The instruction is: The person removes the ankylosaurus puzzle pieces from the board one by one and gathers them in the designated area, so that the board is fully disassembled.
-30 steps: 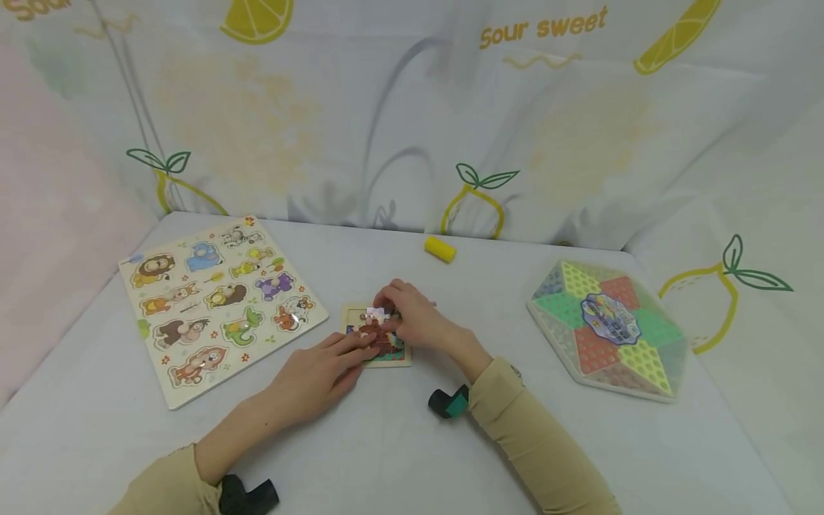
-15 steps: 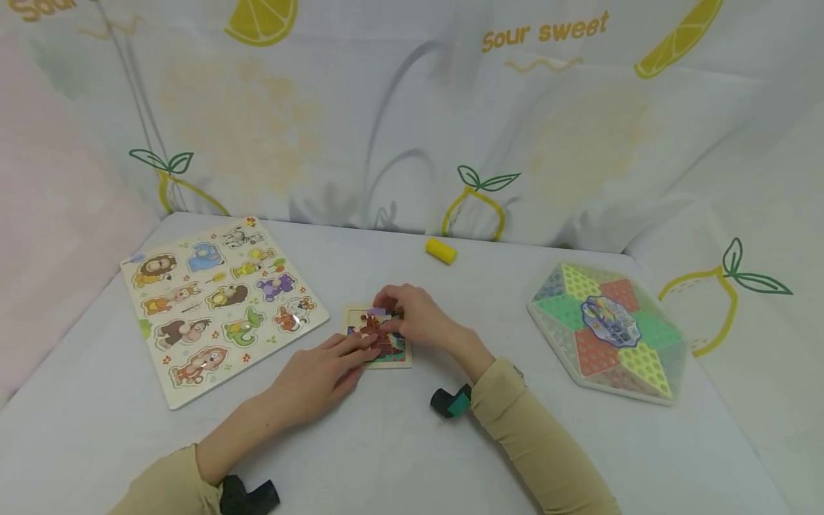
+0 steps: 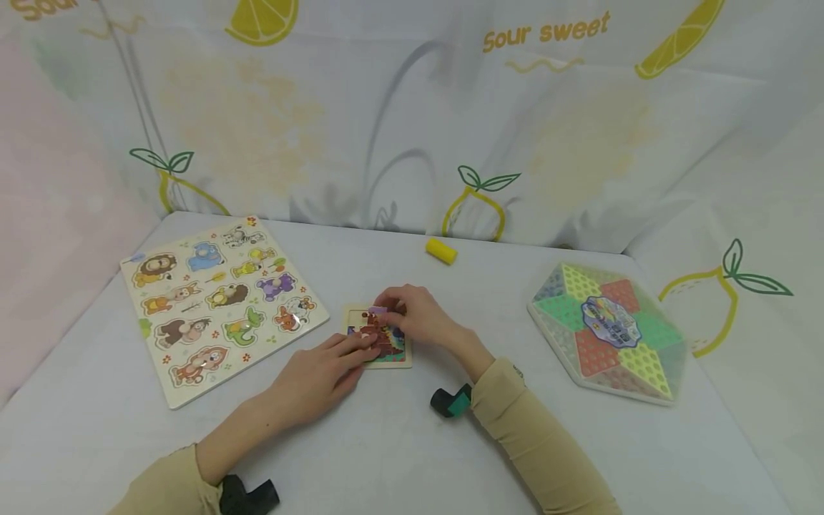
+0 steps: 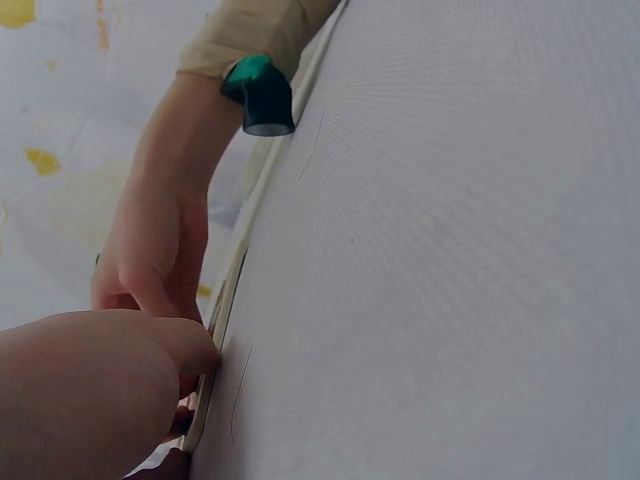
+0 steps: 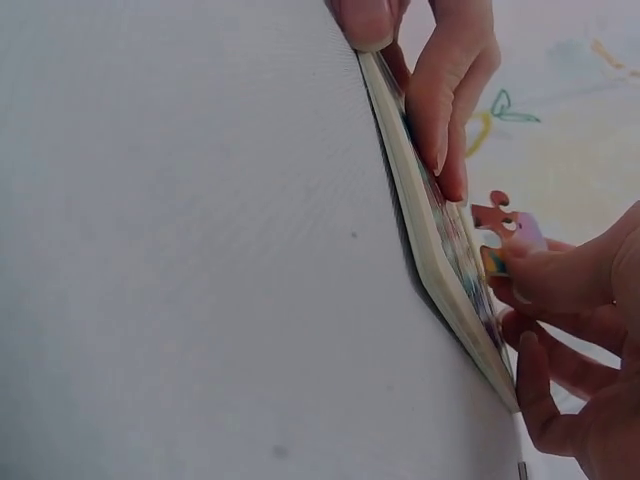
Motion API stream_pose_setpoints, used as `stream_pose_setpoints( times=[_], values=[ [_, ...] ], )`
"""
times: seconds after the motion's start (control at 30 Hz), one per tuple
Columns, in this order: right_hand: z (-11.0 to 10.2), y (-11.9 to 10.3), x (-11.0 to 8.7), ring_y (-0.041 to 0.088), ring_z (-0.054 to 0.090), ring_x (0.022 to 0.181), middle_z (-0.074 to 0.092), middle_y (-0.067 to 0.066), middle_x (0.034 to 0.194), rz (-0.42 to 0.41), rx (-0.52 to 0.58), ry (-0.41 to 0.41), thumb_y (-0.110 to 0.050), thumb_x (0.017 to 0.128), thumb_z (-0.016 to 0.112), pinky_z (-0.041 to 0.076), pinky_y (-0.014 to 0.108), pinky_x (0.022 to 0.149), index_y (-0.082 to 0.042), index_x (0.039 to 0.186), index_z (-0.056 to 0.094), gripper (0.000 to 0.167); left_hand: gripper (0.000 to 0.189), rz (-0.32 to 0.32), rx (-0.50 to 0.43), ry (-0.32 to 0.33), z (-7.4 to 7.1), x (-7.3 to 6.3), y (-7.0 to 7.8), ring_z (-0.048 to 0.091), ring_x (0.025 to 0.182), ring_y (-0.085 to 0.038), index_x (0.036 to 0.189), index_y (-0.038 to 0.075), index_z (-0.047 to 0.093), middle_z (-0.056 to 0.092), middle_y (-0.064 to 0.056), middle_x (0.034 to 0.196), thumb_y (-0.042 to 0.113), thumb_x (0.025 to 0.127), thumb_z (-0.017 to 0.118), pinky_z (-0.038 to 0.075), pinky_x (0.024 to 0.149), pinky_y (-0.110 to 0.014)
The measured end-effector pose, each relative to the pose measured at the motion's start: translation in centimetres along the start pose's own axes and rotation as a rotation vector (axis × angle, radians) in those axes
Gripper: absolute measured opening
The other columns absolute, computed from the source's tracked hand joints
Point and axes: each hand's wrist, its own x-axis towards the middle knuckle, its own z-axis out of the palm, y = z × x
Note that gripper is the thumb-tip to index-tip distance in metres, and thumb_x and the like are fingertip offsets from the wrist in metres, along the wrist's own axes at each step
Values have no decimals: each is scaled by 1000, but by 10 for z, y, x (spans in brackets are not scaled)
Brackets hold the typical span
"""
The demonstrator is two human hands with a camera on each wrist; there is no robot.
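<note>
Set back from the grip of the bare left hand (image 3: 328,365), a beige cloth sleeve (image 3: 164,490) ends past the wrist in a plain edge, with a black, angular device with a stubby tube (image 3: 251,496) just beside it. Behind the grip of the bare right hand (image 3: 418,316), a matching beige cloth sleeve (image 3: 543,443) ends in a broad, creased cuff (image 3: 497,386). Beside that cuff sits a black, elbow-shaped device (image 3: 443,403) bearing a green patch (image 3: 460,405), its tube round-ended.

Jigsaw piece (image 5: 526,237), chiefly lilac and reddish-brown; small puzzle (image 3: 390,347), brown and teal within a cream border; animal board (image 3: 215,318), cream with multicoloured figures; game box (image 3: 608,332), dotted red, green and yellow.
</note>
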Motion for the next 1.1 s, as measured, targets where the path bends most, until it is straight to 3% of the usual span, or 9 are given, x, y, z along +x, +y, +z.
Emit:
stream_pose_setpoints(
  times=[0.17,0.27,0.37,0.5,0.6,0.73,0.97,1.1],
  values=[
    [-10,6,-3,14,65,96,71,2,99,11,141,47,-13,95,69,56,28,93,-10,102,72,8,35,7,-2,4,2,1,0,62,120,-20,131,20,68,63,-1,136,23,96,66,54,59,-30],
    [-26,5,-11,16,67,98,71,2,102,12,163,55,-14,95,69,55,32,95,-10,105,72,11,35,7,2,-2,3,1,0,61,120,-20,131,19,68,63,-1,137,23,97,65,54,59,-29],
    [-44,5,-21,22,69,94,72,5,103,35,182,57,-15,96,69,58,39,87,-9,109,70,15,35,1,0,-9,3,0,-1,61,121,-20,132,20,67,62,0,137,23,97,65,53,59,-28],
    [-62,20,-33,25,68,88,72,7,103,113,190,104,-16,96,69,57,35,76,-8,114,69,21,35,2,-10,-7,1,-1,-3,60,122,-20,131,19,67,63,0,137,22,97,65,52,58,-26],
    [-70,39,-39,22,67,82,70,7,98,167,150,141,-18,95,69,53,28,71,-8,115,69,22,34,6,-20,0,1,-1,-3,60,122,-20,131,19,68,63,0,137,22,97,65,51,56,-24],
    [-78,55,-42,22,66,76,68,9,94,212,119,117,-15,95,69,51,28,68,-7,115,69,22,34,4,-21,5,1,-2,-2,60,123,-20,131,18,68,62,0,138,21,97,65,49,54,-23],
    [-84,62,-47,19,60,76,67,8,91,260,-13,70,-13,94,67,49,29,70,-7,107,72,15,34,6,-20,3,2,-3,-2,60,123,-20,131,19,68,62,0,138,22,97,65,50,55,-24],
    [-85,63,-49,21,59,80,67,9,91,278,-20,59,-11,94,67,48,30,72,-7,106,71,14,34,6,-23,-1,2,-2,-2,60,123,-19,131,19,67,62,1,138,23,97,64,50,55,-24]
  ],
)
